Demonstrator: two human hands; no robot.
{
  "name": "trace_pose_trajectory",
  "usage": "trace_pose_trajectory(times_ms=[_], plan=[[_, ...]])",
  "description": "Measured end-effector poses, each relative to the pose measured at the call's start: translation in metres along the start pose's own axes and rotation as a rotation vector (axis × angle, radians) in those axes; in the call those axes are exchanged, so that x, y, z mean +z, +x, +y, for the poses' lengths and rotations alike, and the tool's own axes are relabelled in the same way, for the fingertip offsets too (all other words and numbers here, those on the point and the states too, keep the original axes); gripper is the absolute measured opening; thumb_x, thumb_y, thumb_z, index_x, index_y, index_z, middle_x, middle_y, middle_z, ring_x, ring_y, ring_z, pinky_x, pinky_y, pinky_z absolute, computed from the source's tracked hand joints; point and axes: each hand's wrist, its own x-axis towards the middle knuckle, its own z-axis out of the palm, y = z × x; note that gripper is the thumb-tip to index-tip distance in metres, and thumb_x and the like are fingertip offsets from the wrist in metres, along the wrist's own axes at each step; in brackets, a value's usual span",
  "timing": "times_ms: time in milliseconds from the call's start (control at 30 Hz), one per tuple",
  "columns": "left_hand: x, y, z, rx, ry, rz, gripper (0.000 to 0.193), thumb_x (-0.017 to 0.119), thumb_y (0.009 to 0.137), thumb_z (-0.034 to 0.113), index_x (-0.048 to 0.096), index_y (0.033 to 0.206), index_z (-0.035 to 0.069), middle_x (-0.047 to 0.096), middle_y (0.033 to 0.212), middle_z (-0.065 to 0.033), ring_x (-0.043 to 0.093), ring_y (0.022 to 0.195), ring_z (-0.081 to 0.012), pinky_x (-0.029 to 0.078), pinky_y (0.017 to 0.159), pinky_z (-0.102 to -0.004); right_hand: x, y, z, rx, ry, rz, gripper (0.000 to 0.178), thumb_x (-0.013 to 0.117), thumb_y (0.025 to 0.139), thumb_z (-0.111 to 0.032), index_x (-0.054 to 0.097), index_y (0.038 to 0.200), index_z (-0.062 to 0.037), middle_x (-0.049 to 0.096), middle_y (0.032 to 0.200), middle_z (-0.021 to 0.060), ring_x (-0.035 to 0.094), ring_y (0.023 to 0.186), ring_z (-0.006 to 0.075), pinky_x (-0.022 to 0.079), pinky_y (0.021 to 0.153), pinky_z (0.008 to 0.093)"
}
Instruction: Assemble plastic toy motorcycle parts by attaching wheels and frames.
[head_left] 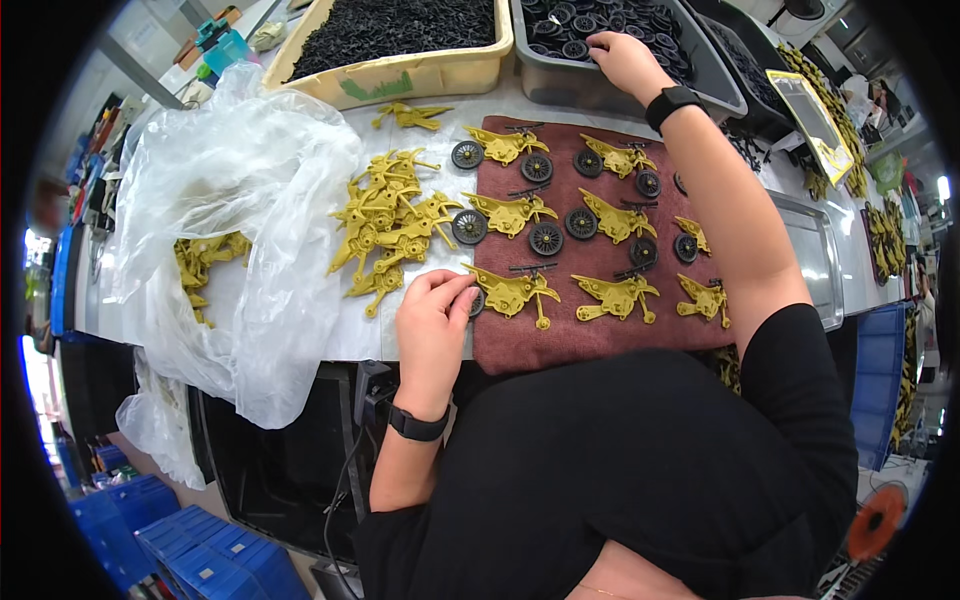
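Observation:
My left hand [433, 325] is closed in a pinch at the front left of the brown cloth [560, 350]. Its thumb and fingers hold a black spoked toy wheel [478, 302], mostly hidden, against the tail of a yellow toy motorcycle frame [512, 292]. My right hand [628, 62] reaches into a grey bin [610, 92] of black wheels [573, 48], fingertips drawn together among them; whatever they grip is hidden. On the cloth lie several yellow frames in rows. Those in the back and middle rows [510, 212] carry black wheels and handlebars; the near frame [615, 297] in the middle shows no wheels.
Left of the cloth is a heap of yellow frames [390, 220]. Clear plastic bags [290, 190] drape over the table edge, with more frames inside. A cream bin [420, 85] of small black parts stands at the back. A metal tray [808, 250] sits at right.

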Motion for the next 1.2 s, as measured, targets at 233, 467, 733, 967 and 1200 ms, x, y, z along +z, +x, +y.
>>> trace_pose_trajectory(times_ms=[233, 467, 733, 967, 1200], plan=[[-0.005, -0.007, -0.007, 0.207, 0.129, 0.010, 0.032, 0.073, 0.073, 0.005, 0.066, 0.105, 0.001, 0.056, 0.103, -0.0088, 0.055, 0.086, -0.0198, 0.047, 0.072, -0.0293, 0.006, 0.031, 0.006, -0.084, -0.020, -0.294, 0.042, 0.065, 0.082, -0.035, 0.063, 0.118, -0.0127, 0.066, 0.107, 0.0116, 0.062, 0.101, 0.0267, 0.047, 0.088, 0.0363], [0.006, -0.019, 0.008, 0.307, 0.204, 0.314, 0.031, 0.077, 0.067, 0.009, 0.066, 0.096, 0.004, 0.056, 0.099, -0.0076, 0.053, 0.088, -0.0259, 0.045, 0.078, -0.0361, -0.008, 0.035, -0.010, -0.033, -0.202, -0.676, 0.044, 0.059, 0.078, -0.034, 0.062, 0.121, -0.0235, 0.061, 0.122, 0.0019, 0.058, 0.110, 0.0232, 0.046, 0.092, 0.0405], [-0.004, -0.045, 0.006, 0.640, 0.387, -0.179, 0.036, 0.077, 0.061, 0.016, 0.068, 0.095, 0.010, 0.057, 0.096, -0.0037, 0.053, 0.089, -0.0253, 0.044, 0.078, -0.0366, 0.023, 0.063, 0.013, -0.109, -0.471, -0.704, 0.045, 0.060, 0.077, -0.034, 0.063, 0.119, -0.0179, 0.065, 0.112, 0.0060, 0.063, 0.098, 0.0254, 0.049, 0.084, 0.0413], [-0.006, -0.046, 0.007, 0.636, 0.322, -0.118, 0.038, 0.078, 0.062, 0.014, 0.067, 0.098, 0.008, 0.059, 0.099, -0.0060, 0.054, 0.090, -0.0263, 0.044, 0.078, -0.0364, 0.034, 0.072, 0.025, -0.123, -0.515, -0.593, 0.031, 0.060, 0.080, -0.026, 0.070, 0.099, -0.0036, 0.068, 0.096, 0.0164, 0.065, 0.090, 0.0343, 0.051, 0.075, 0.0437], [-0.008, -0.020, 0.023, 0.687, 0.468, -0.027, 0.040, 0.072, 0.069, 0.009, 0.064, 0.109, 0.009, 0.060, 0.108, -0.0044, 0.053, 0.098, -0.0250, 0.040, 0.085, -0.0373, 0.034, 0.064, 0.041, -0.101, -0.411, -0.607, 0.032, 0.059, 0.077, -0.023, 0.070, 0.100, -0.0029, 0.066, 0.101, 0.0194, 0.065, 0.094, 0.0332, 0.050, 0.079, 0.0421]])
